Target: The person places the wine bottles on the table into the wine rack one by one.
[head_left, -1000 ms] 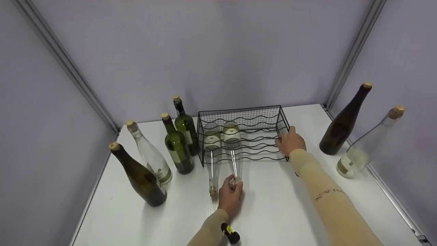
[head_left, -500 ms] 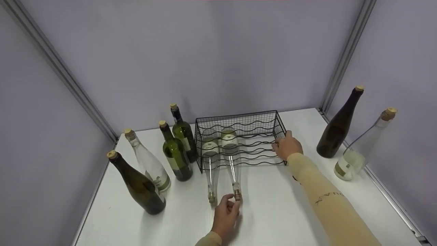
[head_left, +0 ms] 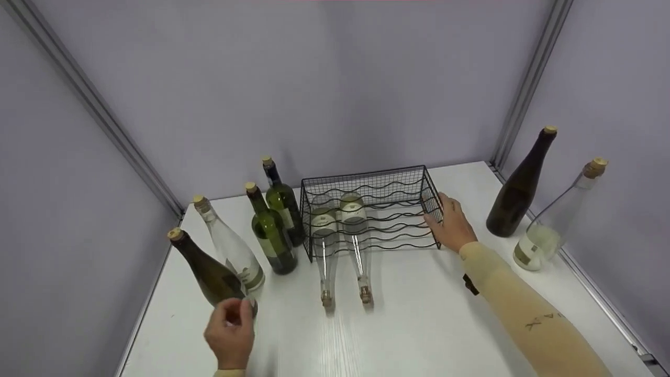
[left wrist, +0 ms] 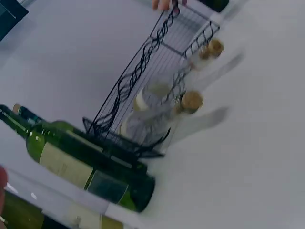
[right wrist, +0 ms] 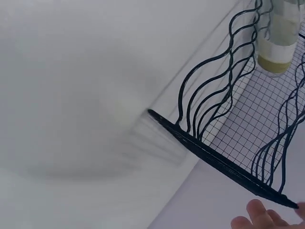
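My left hand (head_left: pixel 230 332) is in front of the leftmost brown bottle (head_left: pixel 207 272), fingers loosely bent with nothing visible between them. The bottle's lower part is partly hidden behind the hand. On the right, my right hand (head_left: pixel 451 222) lies along the right end of the black wire wine rack (head_left: pixel 398 243), its fingers fairly straight; whether they touch the wire is unclear. Two clear corked bottles lie in the rack's left slots: one clear bottle (head_left: pixel 325 251) at the far left, another clear bottle (head_left: pixel 358 246) beside it, necks toward me.
Left of the rack stand a clear corked bottle (head_left: pixel 233 248), a green bottle (head_left: pixel 272 235) and another green bottle (head_left: pixel 285 204). At right stand a dark brown bottle (head_left: pixel 518 193) and a clear bottle (head_left: pixel 549 230). Grey-white walls enclose the white table (head_left: pixel 408 324).
My left hand has let go of the second lying bottle's corked neck and moved left to the brown bottle. The right hand has loosened from the rack's end, its fingers straighter.
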{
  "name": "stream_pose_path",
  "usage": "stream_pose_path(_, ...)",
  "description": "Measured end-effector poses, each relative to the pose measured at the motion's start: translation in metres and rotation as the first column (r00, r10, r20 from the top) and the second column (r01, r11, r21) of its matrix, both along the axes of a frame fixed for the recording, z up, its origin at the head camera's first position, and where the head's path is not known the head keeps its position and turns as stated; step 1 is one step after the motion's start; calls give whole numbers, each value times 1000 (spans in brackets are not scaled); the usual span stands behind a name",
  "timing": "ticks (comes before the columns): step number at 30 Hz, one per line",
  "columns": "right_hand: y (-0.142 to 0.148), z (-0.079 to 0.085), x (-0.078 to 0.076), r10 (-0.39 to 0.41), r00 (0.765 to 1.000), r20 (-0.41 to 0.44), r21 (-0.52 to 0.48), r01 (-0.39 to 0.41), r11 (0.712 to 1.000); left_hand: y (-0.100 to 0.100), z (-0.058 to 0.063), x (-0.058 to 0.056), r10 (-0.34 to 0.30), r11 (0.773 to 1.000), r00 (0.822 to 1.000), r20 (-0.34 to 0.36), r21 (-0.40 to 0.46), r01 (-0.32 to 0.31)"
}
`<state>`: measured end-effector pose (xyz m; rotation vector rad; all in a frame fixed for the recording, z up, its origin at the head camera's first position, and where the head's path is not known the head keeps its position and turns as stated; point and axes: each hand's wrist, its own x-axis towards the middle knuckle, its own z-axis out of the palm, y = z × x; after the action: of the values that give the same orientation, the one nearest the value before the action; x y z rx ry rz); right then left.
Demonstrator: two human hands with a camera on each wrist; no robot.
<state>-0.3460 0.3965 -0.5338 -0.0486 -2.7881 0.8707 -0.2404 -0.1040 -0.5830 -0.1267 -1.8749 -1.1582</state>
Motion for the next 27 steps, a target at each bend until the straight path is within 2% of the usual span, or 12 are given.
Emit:
stream_pose_path(1,2,-1,4,2,1000,-6,-32,-2,999,-12,1,-5,110,994,993,-52,-3,-110)
stream_pose_path(3,6,-4,10,4,1000,6,-68,-3,998,-27,-1,-14,177,984,983,-55,1,-177)
stream_pose_path(4,8,-6,13,2,1000,21,-79,-1,997,-33,-3,-18,186,982,982,-29,11,-186)
stream_pose_path(6,14,-12,20,9,997,75,-102,-1,995,-39,-7,-25,149,986,986,74,69,-154)
stream_pose_path(8,20,-18,26,19,989,146,-122,-1,993,-42,-11,-31,60,983,977,206,160,-94)
stream_pose_path(11,27,-28,35,36,968,247,-129,-3,992,-42,-19,-37,-66,957,931,360,286,-43)
stream_pose_path(13,30,-33,39,51,952,302,-109,-19,994,-42,-24,-41,-94,951,902,422,307,-45)
stream_pose_path(17,33,-43,43,69,923,378,-51,-53,997,-41,-34,-48,-78,948,863,499,305,-91)
stream_pose_path(20,33,-48,44,68,907,415,-32,-60,998,-41,-41,-52,-73,939,848,525,323,-120)
stream_pose_path(27,34,-55,45,58,902,428,-37,-46,998,-39,-55,-56,-54,923,864,501,354,-147)
